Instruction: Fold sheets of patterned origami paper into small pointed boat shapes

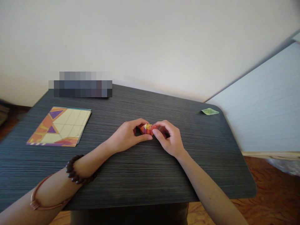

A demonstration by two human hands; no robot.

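A small folded paper piece (147, 129) in orange, yellow, red and purple is held between both hands over the middle of the dark table. My left hand (128, 134) pinches its left part, thumb along the near side and fingers behind. On the right end, my right hand (170, 137) closes with thumb and fingertips. Fingers cover parts of the folds, so the paper's full shape is hidden. A beaded bracelet (75, 172) and a copper-coloured bangle (35, 200) circle my left arm.
Patterned square paper sheets (70, 125) lie stacked at the left of the dark table (131, 178). A green folded paper piece (210, 111) rests near the far right corner. A blurred-out object (82, 87) stands at the back left. Behind is a wall; a pale panel (264, 103) borders the right.
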